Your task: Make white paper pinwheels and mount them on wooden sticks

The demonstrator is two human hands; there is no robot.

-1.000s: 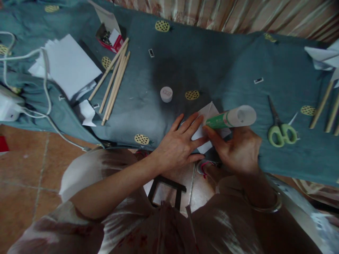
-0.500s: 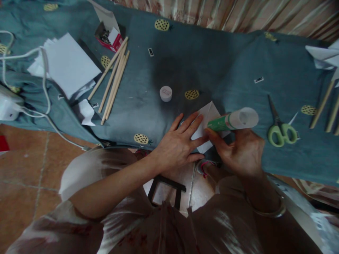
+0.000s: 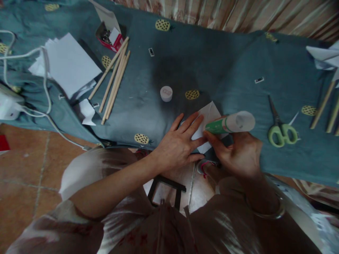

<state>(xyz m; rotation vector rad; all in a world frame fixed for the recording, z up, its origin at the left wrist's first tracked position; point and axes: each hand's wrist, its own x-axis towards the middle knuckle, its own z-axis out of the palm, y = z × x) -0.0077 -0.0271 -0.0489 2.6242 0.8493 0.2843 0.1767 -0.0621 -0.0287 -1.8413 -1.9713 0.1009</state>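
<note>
My left hand (image 3: 176,143) lies flat with its fingers spread, pressing on a folded white paper (image 3: 209,112) near the cloth's front edge. My right hand (image 3: 237,150) is wrapped round a green and white glue stick (image 3: 230,122), which is tilted with its green end over the paper. Its tip is hidden by my fingers and the tube. A round white cap (image 3: 166,94) stands on the cloth, up and left of the paper. Green-handled scissors (image 3: 282,132) lie open to the right of my right hand.
At the left are stacked white paper (image 3: 71,67), wooden sticks (image 3: 116,83), an open red box (image 3: 112,41) of small metal pieces and a white cable (image 3: 45,84). Folded paper (image 3: 321,55) and more sticks (image 3: 323,104) lie at the far right.
My right hand and the glue stick have moved slightly to the left, and the tube's wide end sits a little lower. My left hand has stayed on the paper.
</note>
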